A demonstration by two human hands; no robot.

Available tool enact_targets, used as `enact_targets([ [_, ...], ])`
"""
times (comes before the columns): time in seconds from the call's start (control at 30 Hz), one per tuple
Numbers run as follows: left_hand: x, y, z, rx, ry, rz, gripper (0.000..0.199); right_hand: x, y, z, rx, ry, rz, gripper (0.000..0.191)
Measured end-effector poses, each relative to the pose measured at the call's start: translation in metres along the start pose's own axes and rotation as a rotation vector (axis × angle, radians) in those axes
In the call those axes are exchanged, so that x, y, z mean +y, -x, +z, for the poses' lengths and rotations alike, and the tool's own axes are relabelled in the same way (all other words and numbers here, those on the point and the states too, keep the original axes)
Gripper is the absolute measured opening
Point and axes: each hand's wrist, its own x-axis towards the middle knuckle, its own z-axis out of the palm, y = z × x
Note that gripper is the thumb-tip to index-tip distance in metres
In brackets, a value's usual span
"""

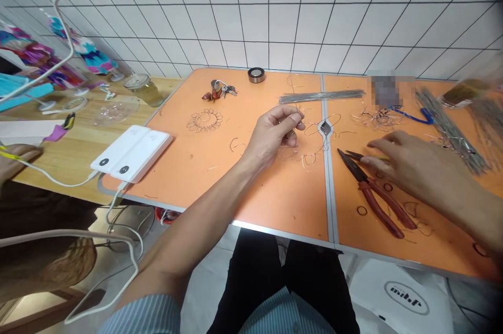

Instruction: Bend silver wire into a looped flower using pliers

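My left hand (275, 132) is closed in a pinch on a thin metal wire (295, 95), which sticks up from the fingertips. Above the table's right half is my right hand (408, 163), its thumb and forefinger apart. Beneath it lies a small dark-tipped tool (353, 155), most of its handle hidden by the hand; I cannot tell whether they touch. Red-handled pliers (379, 195) lie just in front, jaws pointing away. Loose bent wires (309, 160) are scattered beside my left hand. A bundle of straight wires (322, 96) lies beyond it.
On the orange table (275, 203) are a looped wire ring (204, 120), keys (220, 90), a tape roll (256, 75) and more wire bundles (451, 129). White power banks (131, 153) with cables stand at left. Another person's hand (19, 158) rests at the far left.
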Motion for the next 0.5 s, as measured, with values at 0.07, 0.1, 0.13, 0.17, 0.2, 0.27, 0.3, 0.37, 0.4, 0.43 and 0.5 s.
enact_targets([
  [0.07, -0.001, 0.002, 0.001, -0.021, -0.047, -0.016, 0.020, -0.024, -0.010, -0.024, 0.077, -0.091, -0.036, 0.032],
  [0.1, -0.001, 0.003, 0.002, -0.031, -0.072, -0.019, 0.020, -0.039, -0.017, -0.035, 0.074, -0.225, -0.053, 0.033],
  [0.13, -0.002, 0.004, 0.003, -0.038, -0.095, -0.018, 0.021, -0.055, -0.025, -0.043, 0.130, -0.352, -0.074, 0.032],
  [0.17, -0.002, 0.004, 0.004, -0.044, -0.115, -0.014, 0.021, -0.070, -0.035, -0.049, 0.140, -0.429, -0.085, 0.035],
  [0.2, -0.003, 0.005, 0.005, -0.050, -0.132, -0.008, 0.022, -0.083, -0.045, -0.051, 0.136, -0.482, -0.099, 0.038],
  [0.27, -0.003, 0.006, 0.006, -0.068, -0.154, 0.007, 0.023, -0.101, -0.064, -0.047, 0.142, -0.568, -0.135, 0.036],
  [0.3, -0.004, 0.006, 0.006, -0.081, -0.159, 0.009, 0.023, -0.105, -0.072, -0.042, 0.165, -0.602, -0.160, 0.031],
  [0.37, -0.003, 0.006, 0.007, -0.100, -0.160, 0.005, 0.022, -0.107, -0.081, -0.031, 0.228, -0.628, -0.200, 0.011],
  [0.4, -0.002, 0.006, 0.007, -0.101, -0.156, 0.003, 0.019, -0.106, -0.083, -0.026, 0.253, -0.630, -0.209, 0.012],
  [0.43, -0.001, 0.007, 0.007, -0.098, -0.151, 0.000, 0.016, -0.105, -0.082, -0.023, 0.280, -0.628, -0.204, 0.015],
  [0.5, 0.002, 0.008, 0.008, -0.080, -0.128, -0.010, 0.014, -0.102, -0.075, -0.021, 0.336, -0.621, -0.168, 0.016],
])
